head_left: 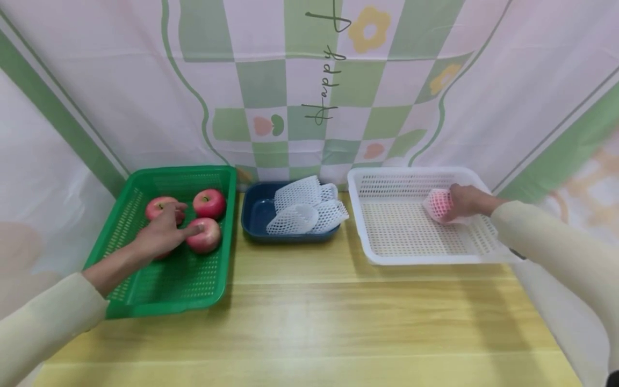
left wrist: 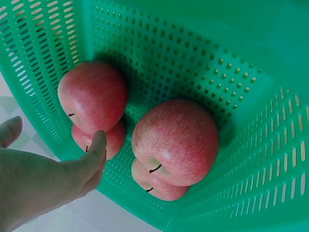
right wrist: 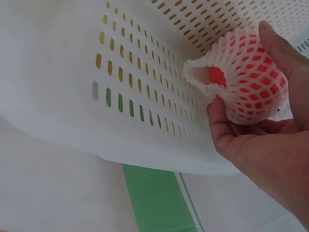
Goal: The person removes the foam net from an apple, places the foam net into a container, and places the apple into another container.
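My left hand (head_left: pixel 164 234) is over the green basket (head_left: pixel 226 269), its fingers spread among several red apples (head_left: pixel 209 203). In the left wrist view its fingertip reaches the near edge of one apple (left wrist: pixel 104 140); whether they touch I cannot tell. Part of another apple is hidden beneath the hand in the head view. Inside the white basket (head_left: pixel 411 259), my right hand (head_left: pixel 466 203) grips an apple in a white foam net (head_left: pixel 439 205). The right wrist view shows thumb and fingers around the netted apple (right wrist: pixel 251 79), with red skin through the mesh.
Between the two baskets stands a dark blue tray (head_left: pixel 256 212) with several white foam nets (head_left: pixel 297 196) in it. A wooden table (head_left: pixel 309 312) bears all three containers. Behind them hangs a checked curtain (head_left: pixel 261 80).
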### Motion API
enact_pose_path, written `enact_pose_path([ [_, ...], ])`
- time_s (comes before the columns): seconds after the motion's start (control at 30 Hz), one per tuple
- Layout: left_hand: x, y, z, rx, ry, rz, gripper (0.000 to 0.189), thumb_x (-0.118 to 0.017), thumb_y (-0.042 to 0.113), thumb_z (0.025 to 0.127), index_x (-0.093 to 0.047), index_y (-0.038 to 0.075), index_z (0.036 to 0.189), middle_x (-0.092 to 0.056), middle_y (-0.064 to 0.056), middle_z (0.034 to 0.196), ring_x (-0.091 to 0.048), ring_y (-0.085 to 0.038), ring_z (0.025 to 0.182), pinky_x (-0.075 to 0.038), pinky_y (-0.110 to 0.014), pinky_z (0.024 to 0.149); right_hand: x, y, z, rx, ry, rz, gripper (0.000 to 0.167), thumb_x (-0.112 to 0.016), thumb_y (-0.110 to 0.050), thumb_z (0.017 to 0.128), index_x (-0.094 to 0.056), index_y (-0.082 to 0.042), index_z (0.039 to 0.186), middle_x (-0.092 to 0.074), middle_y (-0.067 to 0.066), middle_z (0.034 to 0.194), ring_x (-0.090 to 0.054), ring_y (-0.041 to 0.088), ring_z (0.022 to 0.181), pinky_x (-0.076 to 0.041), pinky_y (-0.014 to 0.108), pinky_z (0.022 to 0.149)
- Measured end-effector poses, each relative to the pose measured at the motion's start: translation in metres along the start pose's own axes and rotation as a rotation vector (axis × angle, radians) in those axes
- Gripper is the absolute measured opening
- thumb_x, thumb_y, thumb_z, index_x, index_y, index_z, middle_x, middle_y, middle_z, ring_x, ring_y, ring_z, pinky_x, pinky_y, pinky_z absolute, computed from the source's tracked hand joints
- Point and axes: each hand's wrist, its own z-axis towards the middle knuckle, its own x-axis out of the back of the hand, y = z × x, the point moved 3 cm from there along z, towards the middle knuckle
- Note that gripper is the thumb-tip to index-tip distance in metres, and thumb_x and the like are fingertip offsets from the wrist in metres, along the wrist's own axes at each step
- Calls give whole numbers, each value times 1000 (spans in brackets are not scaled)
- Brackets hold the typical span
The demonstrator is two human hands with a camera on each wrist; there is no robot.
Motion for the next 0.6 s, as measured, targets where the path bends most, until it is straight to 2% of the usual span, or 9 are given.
enact_pose_path([
  [0.07, 0, -1, 0, -3, -1, -10, 84, -63, 39, 107, -21, -11, 159, -36, -45, 154, -37, -56, 146, -35, -71, 116, 1, -2, 0, 6, 14, -2, 87, -90, -32, 81, -40, 24, 125, -56, 47, 114, -58, 63, 109, -47, 72, 102],
  [0.17, 0, -2, -1, -5, 0, -19, 83, -64, 39, 106, -23, -11, 157, -35, -45, 155, -35, -56, 147, -33, -70, 117, 1, -5, 2, 11, 28, 0, 92, -90, -33, 82, -38, 26, 131, -53, 50, 122, -55, 65, 115, -43, 74, 105],
  [0.33, 0, -3, -3, -4, 3, -20, 82, -63, 41, 107, -23, -10, 156, -35, -45, 155, -34, -56, 147, -33, -71, 117, 0, -9, 4, 21, 43, 8, 100, -89, -36, 83, -32, 28, 135, -48, 54, 127, -52, 67, 118, -40, 74, 108],
  [0.43, 0, -2, -4, -1, 0, -17, 83, -61, 44, 107, -22, -9, 158, -35, -44, 156, -35, -55, 147, -33, -71, 117, -2, -10, 3, -3, 36, 39, 105, -88, -37, 84, -27, 29, 138, -43, 56, 130, -49, 68, 120, -38, 76, 108],
  [0.6, 0, -1, -5, 2, -1, -13, 85, -59, 45, 108, -20, -9, 160, -36, -43, 156, -36, -54, 147, -33, -70, 116, -5, -7, 4, -33, 44, 51, 107, -86, -40, 85, -26, 30, 138, -44, 56, 128, -53, 67, 116, -43, 74, 104],
])
